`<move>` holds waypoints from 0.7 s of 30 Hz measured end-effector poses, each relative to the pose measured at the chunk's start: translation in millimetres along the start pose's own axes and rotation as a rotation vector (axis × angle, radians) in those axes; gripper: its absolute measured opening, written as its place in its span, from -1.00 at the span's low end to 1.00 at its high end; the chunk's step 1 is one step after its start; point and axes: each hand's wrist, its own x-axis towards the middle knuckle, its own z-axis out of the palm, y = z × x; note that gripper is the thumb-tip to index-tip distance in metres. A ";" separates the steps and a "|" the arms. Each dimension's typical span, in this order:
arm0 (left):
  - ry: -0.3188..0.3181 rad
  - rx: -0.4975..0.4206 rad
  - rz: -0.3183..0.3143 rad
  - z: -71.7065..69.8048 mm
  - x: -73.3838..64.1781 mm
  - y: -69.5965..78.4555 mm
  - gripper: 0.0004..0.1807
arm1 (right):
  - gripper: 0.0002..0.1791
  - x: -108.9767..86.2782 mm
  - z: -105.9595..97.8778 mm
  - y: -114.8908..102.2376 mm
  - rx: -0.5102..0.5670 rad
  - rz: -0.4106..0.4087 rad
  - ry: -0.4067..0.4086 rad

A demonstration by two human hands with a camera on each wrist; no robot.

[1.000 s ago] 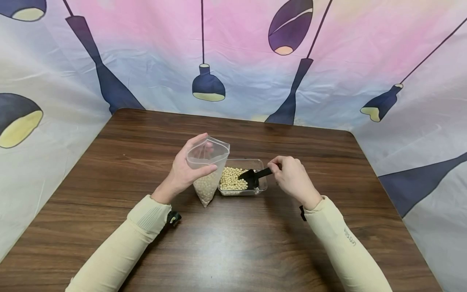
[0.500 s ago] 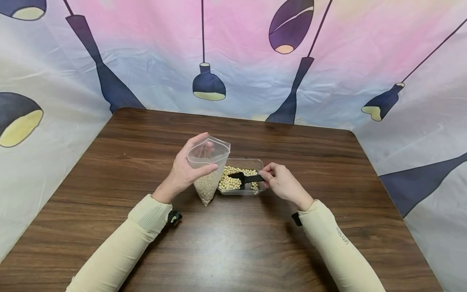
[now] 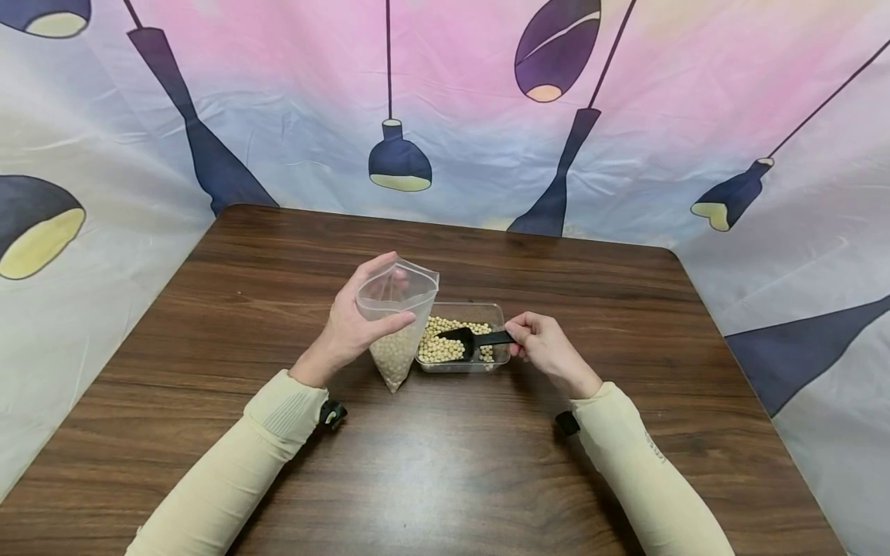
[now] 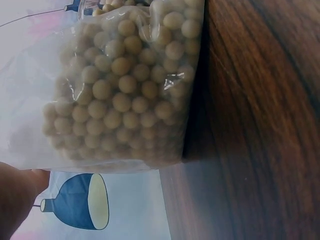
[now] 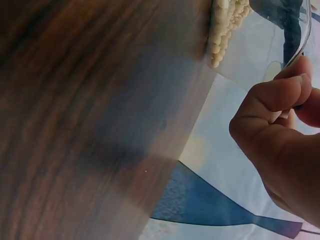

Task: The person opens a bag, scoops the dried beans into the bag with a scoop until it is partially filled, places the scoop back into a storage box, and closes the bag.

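My left hand (image 3: 354, 320) grips a clear zip bag (image 3: 398, 340) round its upper part, keeping its mouth open upward. Pale round beans fill the lower part of the bag (image 4: 120, 95), which looks upright in the head view. Beside it on the right stands a clear rectangular container (image 3: 495, 313) partly filled with loose beans (image 3: 438, 347). My right hand (image 3: 549, 351) pinches the handle of a black scoop (image 3: 469, 340). The scoop's head lies among the beans inside the container; its front edge is partly hidden by them. In the right wrist view, curled fingers (image 5: 280, 100) hold the handle at the container's rim.
Both items stand on a dark wood-grain table (image 3: 334, 479). A patterned cloth (image 3: 459, 139) with printed lamps hangs behind the table and along its sides. Dark straps (image 3: 332, 415) sit at both wrists.
My right hand has shifted left and slightly down, pushing the scoop leftward into the beans, then back a little to the right. The left hand and bag stay nearly still.
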 end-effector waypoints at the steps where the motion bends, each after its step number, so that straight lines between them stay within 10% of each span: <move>1: 0.000 0.002 -0.001 -0.1 0.0 0.3 -0.14 | -0.79 0.1 -0.3 0.6 0.025 0.015 0.004; 21: -0.001 0.006 -0.010 -1.5 -0.7 3.3 -0.14 | -0.75 1.7 -23.9 -1.9 0.325 0.068 0.063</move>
